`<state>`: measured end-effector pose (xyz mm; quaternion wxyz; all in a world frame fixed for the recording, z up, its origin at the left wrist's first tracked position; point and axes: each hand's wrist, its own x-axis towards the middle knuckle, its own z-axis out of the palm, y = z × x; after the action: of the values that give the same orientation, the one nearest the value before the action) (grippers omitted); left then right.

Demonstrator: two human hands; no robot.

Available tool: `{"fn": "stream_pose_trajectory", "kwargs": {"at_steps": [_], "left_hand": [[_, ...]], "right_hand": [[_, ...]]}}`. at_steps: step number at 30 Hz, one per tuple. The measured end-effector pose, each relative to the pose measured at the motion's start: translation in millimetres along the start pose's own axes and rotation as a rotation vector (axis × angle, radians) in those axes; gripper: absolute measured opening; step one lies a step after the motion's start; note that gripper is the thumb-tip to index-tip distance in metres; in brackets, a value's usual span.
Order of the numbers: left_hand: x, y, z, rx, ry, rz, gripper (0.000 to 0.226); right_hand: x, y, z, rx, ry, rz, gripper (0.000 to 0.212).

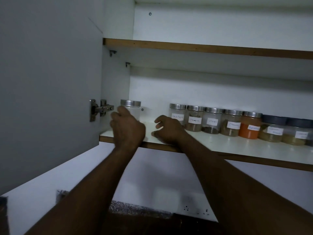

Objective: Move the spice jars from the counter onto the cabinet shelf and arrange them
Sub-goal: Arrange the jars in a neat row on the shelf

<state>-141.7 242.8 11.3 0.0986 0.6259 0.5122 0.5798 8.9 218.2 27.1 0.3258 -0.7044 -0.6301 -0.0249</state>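
A clear spice jar (pixel 131 106) with a steel lid and pale contents stands at the far left of the white cabinet shelf (pixel 237 146). My left hand (pixel 127 128) is wrapped round its lower part and hides it. My right hand (pixel 167 129) rests on the shelf just right of that jar, fingers loosely curled and holding nothing. Further right, a row of labelled jars stands side by side: black pepper (pixel 177 114), cinnamon (pixel 194 119), cloves (pixel 212 121), a brown spice (pixel 232 123), orange red chilli (pixel 249 127), and two dark-lidded jars (pixel 272 128).
The grey cabinet door (pixel 50 82) stands open on the left, its hinge (pixel 100 109) close to my left hand. An upper shelf (pixel 203 47) hangs above. Below, a strip of speckled counter (pixel 135 209) and a wall socket (pixel 196 210) show between my forearms.
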Motion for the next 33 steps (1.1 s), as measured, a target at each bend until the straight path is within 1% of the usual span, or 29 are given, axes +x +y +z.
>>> {"fn": "stream_pose_trajectory", "kwargs": {"at_steps": [1,3,5,7,9,12,15,17,19,21,22,23,25,28,30,33], "left_hand": [[5,-5,-6,-0.010,0.000,-0.026,0.068],[15,-11,-14,-0.007,-0.095,-0.076,0.081],[26,-13,-13,0.008,-0.193,-0.103,0.081],[35,-12,-12,0.038,-0.283,-0.115,0.073],[44,-11,-9,0.069,-0.359,-0.108,0.068],[55,-6,2,0.127,-0.422,-0.098,0.066],[59,2,26,0.200,-0.486,-0.071,0.059],[63,6,43,0.244,-0.542,-0.013,0.058],[70,8,60,0.266,-0.623,0.049,0.064],[76,10,71,0.328,-0.717,0.091,0.082],[78,10,76,0.363,-0.749,0.110,0.087],[80,10,81,0.390,-0.769,0.132,0.087],[83,10,88,0.426,-0.787,0.194,0.076],[88,7,98,0.441,-0.803,0.267,0.058],[90,6,100,0.440,-0.812,0.275,0.055],[90,3,103,0.423,-0.797,0.289,0.055]], "right_hand": [[-1,-8,5,0.044,-0.006,-0.022,0.057],[-1,-22,15,0.077,-0.017,-0.086,0.069],[1,-33,23,0.061,-0.024,-0.148,0.083],[3,-39,29,0.056,-0.037,-0.166,0.091],[7,-40,32,0.076,-0.053,-0.146,0.093],[15,-35,33,0.084,-0.065,-0.093,0.091],[28,-24,31,0.036,-0.076,-0.021,0.097],[38,-14,28,0.021,-0.078,0.029,0.101],[47,-4,26,0.020,-0.074,0.061,0.104],[52,3,24,0.000,-0.079,0.105,0.111],[54,5,24,-0.017,-0.080,0.129,0.114],[56,7,25,-0.040,-0.075,0.151,0.116],[59,10,26,-0.086,-0.052,0.191,0.115],[63,14,25,-0.147,-0.054,0.219,0.108],[65,16,23,-0.163,-0.074,0.215,0.106],[65,18,24,-0.155,-0.059,0.200,0.103]]}}
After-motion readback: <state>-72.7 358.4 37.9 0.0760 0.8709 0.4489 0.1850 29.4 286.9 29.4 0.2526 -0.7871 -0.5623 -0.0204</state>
